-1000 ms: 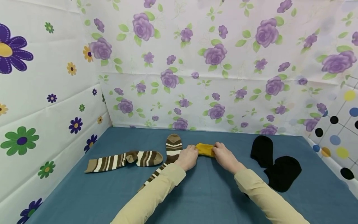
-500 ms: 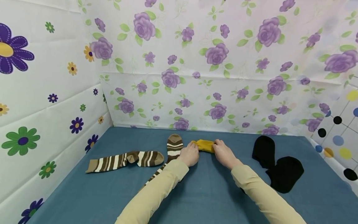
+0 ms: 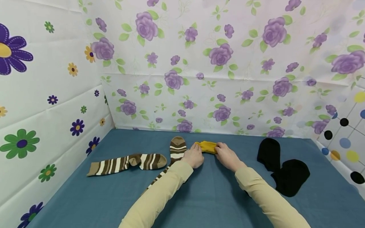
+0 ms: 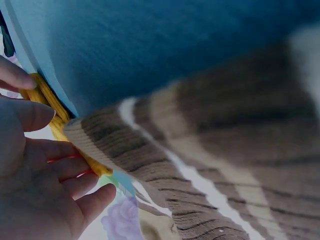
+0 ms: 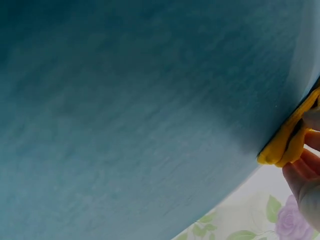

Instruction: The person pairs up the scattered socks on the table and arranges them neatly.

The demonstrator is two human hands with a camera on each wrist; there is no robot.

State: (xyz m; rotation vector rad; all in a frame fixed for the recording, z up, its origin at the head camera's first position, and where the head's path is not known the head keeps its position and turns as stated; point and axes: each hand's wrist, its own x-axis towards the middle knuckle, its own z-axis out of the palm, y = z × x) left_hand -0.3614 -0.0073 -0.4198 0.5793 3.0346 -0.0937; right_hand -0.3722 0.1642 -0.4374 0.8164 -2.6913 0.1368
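Observation:
A folded yellow sock (image 3: 208, 147) lies near the back of the table, between both hands. My left hand (image 3: 194, 156) pinches its left end; in the left wrist view the thumb and fingers lie around the ribbed yellow sock (image 4: 57, 117). At the other end, my right hand (image 3: 228, 157) holds the yellow sock (image 5: 285, 145) between thumb and fingers. A brown-and-white striped sock (image 3: 177, 148) runs beside and partly under the left forearm, which hides some of it.
Another striped sock (image 3: 125, 163) lies flat at the left. Two black socks, one upright (image 3: 269, 154) and one slanted (image 3: 291, 177), lie to the right on the blue cloth (image 3: 211, 202). A floral sheet (image 3: 199, 104) hangs along the back edge.
Both hands have moved the yellow sock slightly away toward the back of the table. The right hand has shifted a little left. The striped and black socks stay where they were.

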